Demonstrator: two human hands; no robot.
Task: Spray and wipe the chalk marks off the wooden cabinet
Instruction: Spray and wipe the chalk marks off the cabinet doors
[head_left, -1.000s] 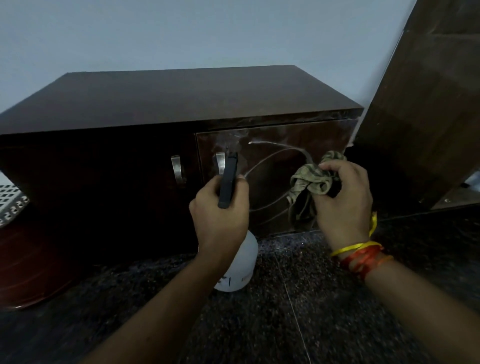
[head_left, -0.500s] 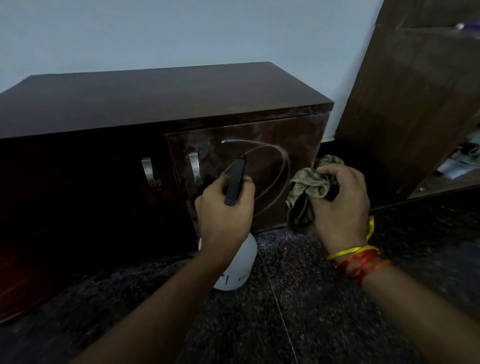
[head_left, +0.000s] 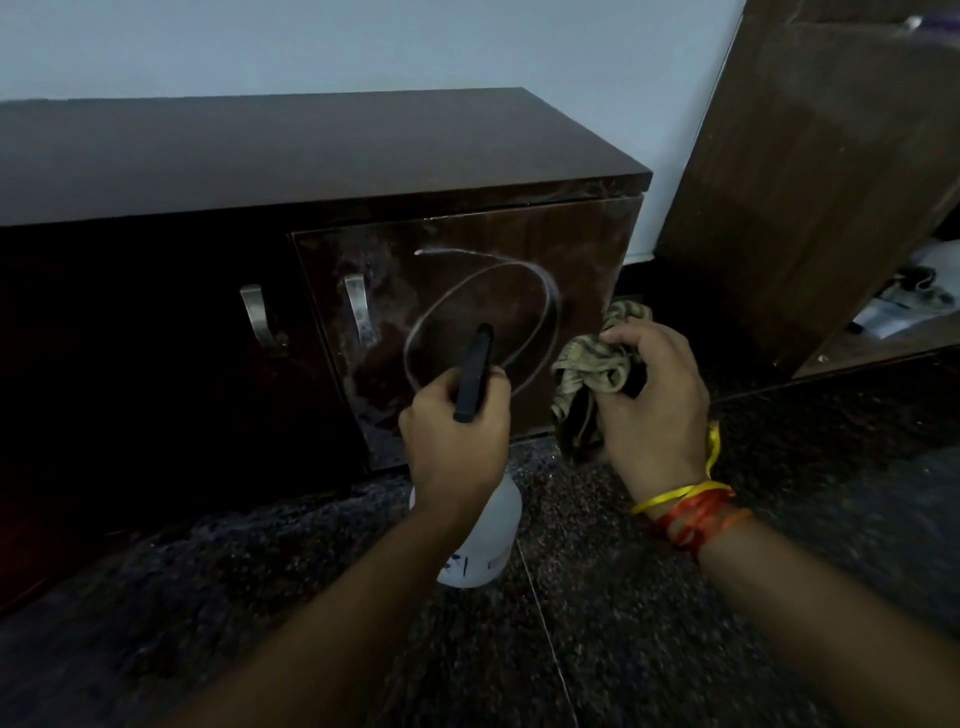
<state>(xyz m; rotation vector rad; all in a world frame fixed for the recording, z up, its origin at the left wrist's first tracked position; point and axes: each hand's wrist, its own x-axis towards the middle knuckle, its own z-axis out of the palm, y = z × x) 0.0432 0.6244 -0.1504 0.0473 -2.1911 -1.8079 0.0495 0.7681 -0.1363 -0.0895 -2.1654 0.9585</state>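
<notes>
Head view: spray bottle faces cabinet's right-edge door.

One wooden cabinet, two metal handles, one spray bottle, one cloth, two hands

Cabinet on floor, against wall. Chalk marks on right door, right of handles. Spray bottle in front of door; cloth to its right. Panel right of cabinet.

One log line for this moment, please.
left hand: spray bottle, aimed at door | right hand: cloth | chalk marks: unwiped
</notes>
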